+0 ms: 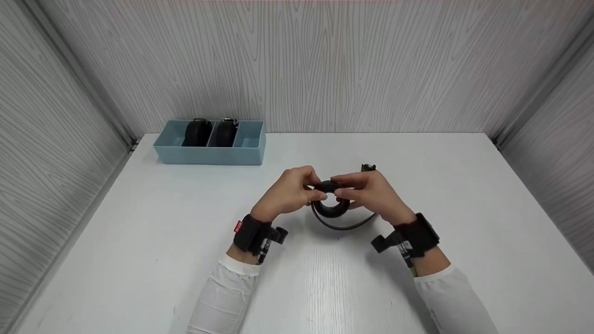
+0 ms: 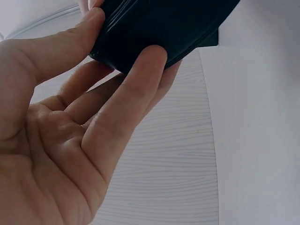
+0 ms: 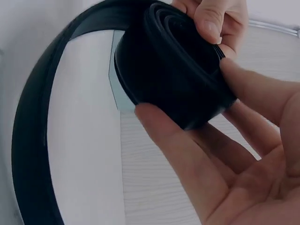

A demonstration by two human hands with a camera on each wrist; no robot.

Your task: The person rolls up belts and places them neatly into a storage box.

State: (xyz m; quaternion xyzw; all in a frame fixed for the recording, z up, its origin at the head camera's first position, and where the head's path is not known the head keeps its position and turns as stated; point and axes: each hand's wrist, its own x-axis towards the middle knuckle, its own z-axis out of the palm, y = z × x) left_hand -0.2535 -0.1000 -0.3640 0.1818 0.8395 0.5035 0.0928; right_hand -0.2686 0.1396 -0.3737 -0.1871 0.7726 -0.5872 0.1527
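Note:
A black belt [image 1: 330, 213] is partly rolled into a coil, held just above the table. My left hand [image 1: 291, 191] pinches the coil's left side between thumb and fingers. From the other side my right hand [image 1: 377, 195] grips the same coil, its thumb on the near edge. A loose length of the belt curves below the coil and passes behind the right hand. Beyond that hand shows the belt's dark end piece [image 1: 369, 167], too small to make out. In the right wrist view the wound layers of the belt [image 3: 168, 79] are plain.
At the back left of the white table [image 1: 139, 222] stands a blue divided box [image 1: 209, 157]. Two rolled black belts, the left one [image 1: 198, 133] and the right one [image 1: 226, 133], stand in separate compartments. Wood-grain panels [image 1: 325, 65] enclose the table.

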